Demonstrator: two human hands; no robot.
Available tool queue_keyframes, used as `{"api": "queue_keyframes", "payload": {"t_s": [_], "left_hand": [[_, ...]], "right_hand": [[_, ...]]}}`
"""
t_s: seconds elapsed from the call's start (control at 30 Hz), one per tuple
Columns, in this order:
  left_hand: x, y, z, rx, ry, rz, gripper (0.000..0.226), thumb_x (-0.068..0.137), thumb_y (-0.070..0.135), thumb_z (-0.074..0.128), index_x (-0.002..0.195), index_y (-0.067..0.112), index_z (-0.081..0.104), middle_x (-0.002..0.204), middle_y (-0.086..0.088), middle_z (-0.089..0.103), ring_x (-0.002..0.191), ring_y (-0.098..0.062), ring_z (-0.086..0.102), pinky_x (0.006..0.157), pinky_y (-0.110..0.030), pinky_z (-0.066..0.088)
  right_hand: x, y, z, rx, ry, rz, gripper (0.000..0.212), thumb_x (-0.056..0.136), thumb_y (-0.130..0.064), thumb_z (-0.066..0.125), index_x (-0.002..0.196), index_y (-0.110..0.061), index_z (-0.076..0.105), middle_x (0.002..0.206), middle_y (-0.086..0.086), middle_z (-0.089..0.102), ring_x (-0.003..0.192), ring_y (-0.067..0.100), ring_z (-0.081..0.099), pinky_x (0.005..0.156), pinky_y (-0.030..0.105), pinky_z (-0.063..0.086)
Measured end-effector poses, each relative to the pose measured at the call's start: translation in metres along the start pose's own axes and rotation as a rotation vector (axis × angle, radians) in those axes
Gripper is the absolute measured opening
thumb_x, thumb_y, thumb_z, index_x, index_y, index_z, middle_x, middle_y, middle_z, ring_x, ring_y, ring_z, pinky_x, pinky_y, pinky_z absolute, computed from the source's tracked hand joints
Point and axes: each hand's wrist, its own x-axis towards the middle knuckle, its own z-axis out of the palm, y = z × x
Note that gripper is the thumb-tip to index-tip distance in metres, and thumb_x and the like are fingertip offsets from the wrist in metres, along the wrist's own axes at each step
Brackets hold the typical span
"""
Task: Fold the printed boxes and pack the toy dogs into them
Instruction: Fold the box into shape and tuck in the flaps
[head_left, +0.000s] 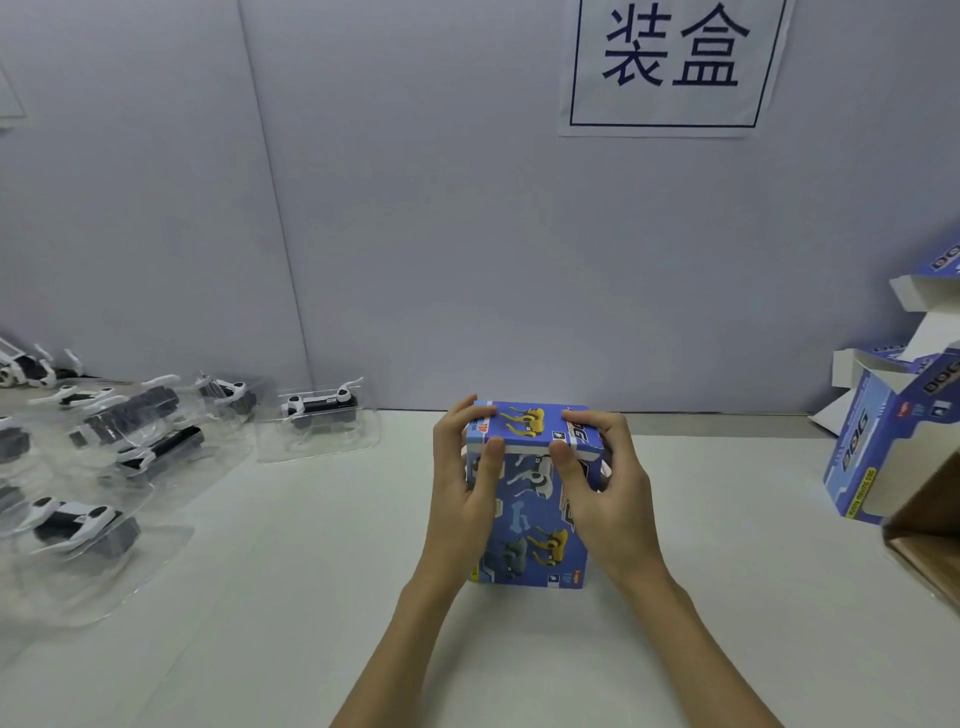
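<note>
Head view: upright blue printed box (532, 499) at table (291, 597) centre, gripped by left hand (465, 483) and right hand (602, 493), fingers curled over its closed top; toy dogs (319, 408) in clear trays far left, unfolded boxes (878, 421) and brown carton (930, 525) right.

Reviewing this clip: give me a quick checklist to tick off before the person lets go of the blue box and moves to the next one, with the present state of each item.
1. Both hands on the box: ok. The left hand and right hand grip the blue box from either side, thumbs at its top front edge.
2. Top flap shut: ok; it lies flat, with only a thin white edge showing at the front.
3. Box standing upright on the table: ok.
4. Toy dog inside this box: cannot tell, the box is closed.
5. More toy dogs ready: ok; several in clear trays lie at the left.
6. Unfolded boxes ready: ok; open boxes wait at the right.
</note>
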Motion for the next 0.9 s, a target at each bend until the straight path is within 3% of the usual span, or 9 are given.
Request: {"api": "queue_keyframes", "payload": {"t_s": [0.1, 0.17, 0.23, 0.3, 0.4, 0.5, 0.67, 0.8, 0.9], "left_hand": [[-0.004, -0.004, -0.002, 0.265, 0.043, 0.064, 0.068, 0.094, 0.051, 0.067, 0.153, 0.037, 0.036, 0.150, 0.014, 0.046, 0.140, -0.017, 0.049, 0.106, -0.039, 0.050], [-0.004, -0.006, -0.001, 0.603, 0.003, 0.243, 0.093, 0.087, 0.064, 0.071, 0.160, 0.027, 0.028, 0.156, 0.009, 0.041, 0.144, -0.016, 0.042, 0.117, -0.042, 0.035], [-0.003, -0.004, 0.001, 0.839, -0.028, 0.386, 0.117, 0.078, 0.082, 0.068, 0.163, 0.015, 0.023, 0.161, 0.001, 0.034, 0.149, -0.019, 0.033, 0.122, -0.045, 0.023], [-0.002, -0.002, 0.000, 0.946, -0.028, 0.432, 0.125, 0.074, 0.088, 0.065, 0.161, 0.008, 0.026, 0.162, -0.008, 0.035, 0.152, -0.028, 0.031, 0.122, -0.057, 0.021], [0.002, -0.001, -0.011, 0.966, -0.088, 0.414, 0.116, 0.075, 0.074, 0.073, 0.160, 0.008, 0.029, 0.159, -0.012, 0.040, 0.148, -0.030, 0.037, 0.116, -0.066, 0.030], [0.007, 0.003, -0.022, 0.890, -0.216, 0.334, 0.117, 0.072, 0.062, 0.084, 0.162, 0.012, 0.028, 0.160, -0.008, 0.037, 0.146, -0.023, 0.034, 0.114, -0.064, 0.037], [0.008, 0.008, -0.027, 0.944, -0.408, 0.412, 0.117, 0.074, 0.068, 0.079, 0.165, 0.024, 0.021, 0.164, 0.005, 0.022, 0.155, -0.004, 0.011, 0.125, -0.064, 0.009], [0.001, 0.009, -0.011, 1.010, -0.360, 0.411, 0.121, 0.072, 0.083, 0.069, 0.166, 0.028, 0.015, 0.169, 0.002, 0.018, 0.159, -0.018, 0.011, 0.124, -0.068, 0.000], [-0.001, 0.011, -0.002, 1.038, -0.237, 0.448, 0.120, 0.072, 0.082, 0.066, 0.165, 0.023, 0.018, 0.161, -0.002, 0.031, 0.152, -0.023, 0.029, 0.120, -0.070, 0.014]], "right_hand": [[0.000, -0.001, 0.005, 0.095, 0.194, 0.012, 0.025, 0.092, -0.039, 0.071, 0.113, -0.034, 0.058, 0.108, -0.009, 0.071, 0.095, 0.018, 0.073, 0.067, 0.023, 0.058], [0.001, 0.000, 0.006, 0.235, 0.286, 0.116, 0.026, 0.092, -0.039, 0.071, 0.110, -0.031, 0.055, 0.110, -0.007, 0.072, 0.103, 0.020, 0.073, 0.070, 0.029, 0.061], [0.002, 0.003, 0.005, 0.362, 0.264, 0.247, 0.025, 0.094, -0.041, 0.069, 0.111, -0.031, 0.054, 0.113, -0.002, 0.074, 0.107, 0.023, 0.074, 0.074, 0.039, 0.063], [0.002, 0.005, 0.004, 0.380, 0.182, 0.325, 0.028, 0.094, -0.043, 0.067, 0.113, -0.029, 0.053, 0.111, 0.001, 0.076, 0.105, 0.022, 0.075, 0.068, 0.035, 0.063], [0.005, 0.004, 0.003, 0.265, 0.030, 0.365, 0.041, 0.088, -0.047, 0.068, 0.116, -0.023, 0.051, 0.109, 0.005, 0.076, 0.098, 0.017, 0.076, 0.064, 0.027, 0.061], [0.012, 0.001, -0.006, 0.180, -0.026, 0.333, 0.044, 0.085, -0.046, 0.067, 0.111, -0.016, 0.048, 0.110, 0.008, 0.073, 0.096, 0.014, 0.076, 0.065, 0.022, 0.060], [0.018, -0.005, -0.021, 0.199, -0.019, 0.309, 0.038, 0.091, -0.040, 0.069, 0.105, -0.012, 0.050, 0.106, 0.011, 0.073, 0.094, 0.026, 0.078, 0.062, 0.026, 0.062], [0.013, -0.010, -0.017, 0.137, -0.081, 0.233, 0.038, 0.096, -0.037, 0.065, 0.132, -0.033, 0.055, 0.116, 0.003, 0.072, 0.100, 0.020, 0.076, 0.069, 0.032, 0.064], [0.008, -0.012, -0.008, 0.128, -0.154, 0.199, 0.045, 0.096, -0.039, 0.061, 0.140, -0.041, 0.057, 0.123, -0.003, 0.071, 0.106, 0.014, 0.073, 0.070, 0.026, 0.063]]}}
